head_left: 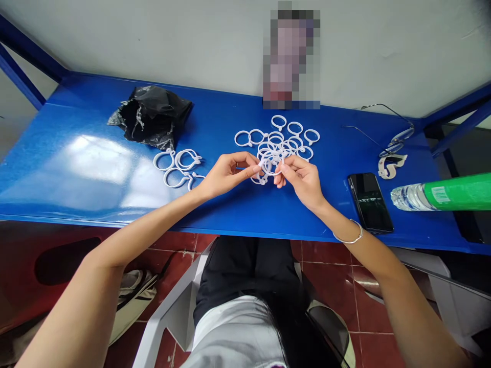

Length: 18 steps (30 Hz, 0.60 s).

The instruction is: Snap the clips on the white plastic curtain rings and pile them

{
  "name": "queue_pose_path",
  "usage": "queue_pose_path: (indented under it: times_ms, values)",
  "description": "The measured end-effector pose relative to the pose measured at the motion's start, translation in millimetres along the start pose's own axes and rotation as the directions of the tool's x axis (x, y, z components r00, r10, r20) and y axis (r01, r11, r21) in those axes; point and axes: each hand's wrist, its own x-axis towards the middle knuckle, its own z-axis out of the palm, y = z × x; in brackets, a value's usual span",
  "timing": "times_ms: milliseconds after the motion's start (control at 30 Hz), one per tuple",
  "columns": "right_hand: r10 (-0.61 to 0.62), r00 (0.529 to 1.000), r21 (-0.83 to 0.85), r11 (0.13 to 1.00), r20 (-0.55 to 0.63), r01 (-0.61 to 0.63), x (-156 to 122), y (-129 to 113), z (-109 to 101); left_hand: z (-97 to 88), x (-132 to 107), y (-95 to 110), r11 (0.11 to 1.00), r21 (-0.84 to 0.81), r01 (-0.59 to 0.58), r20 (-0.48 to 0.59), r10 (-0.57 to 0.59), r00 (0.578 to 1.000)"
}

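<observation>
Between my left hand (230, 175) and my right hand (302, 178) is a white plastic curtain ring (271, 174), held just above the table. My left thumb and forefinger pinch its left side. On the opposite side my right thumb and fingers grip it; the exact contact is partly hidden. Behind and beneath my hands lies a loose pile of similar white rings (276, 148), several overlapping, each with a small eyelet. To the left of my left hand a smaller group of white rings (176, 170) rests on the table, one partly covered by my wrist.
A crumpled black plastic bag (157, 115) lies on the blue table (222, 214) at the back left. On the right are a phone (370, 202), eyeglasses (399, 138), a white strap-like item (389, 167) and a bottle with a green label (456, 193). A blurred-out object stands against the wall.
</observation>
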Motion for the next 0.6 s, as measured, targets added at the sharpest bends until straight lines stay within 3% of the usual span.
queue_pose_path:
  times_ms: [233, 367, 600]
  values:
    - [0.003, 0.999, 0.021, 1.0, 0.046, -0.004, 1, 6, 1, 7.5, -2, -4, 1.0, -0.003, -0.009, 0.043, 0.009, 0.999]
    - [-0.006, 1.0, 0.017, 1.0, 0.019, 0.006, 0, 4, 0, 6.7, -2, -4, 1.0, 0.022, 0.001, -0.008, 0.0, 1.0]
    - [-0.056, 0.998, 0.039, 0.998, 0.036, 0.055, 1, 3, 1, -4.1, 1, 3, 0.98, 0.17, -0.108, -0.009, 0.111, 0.994]
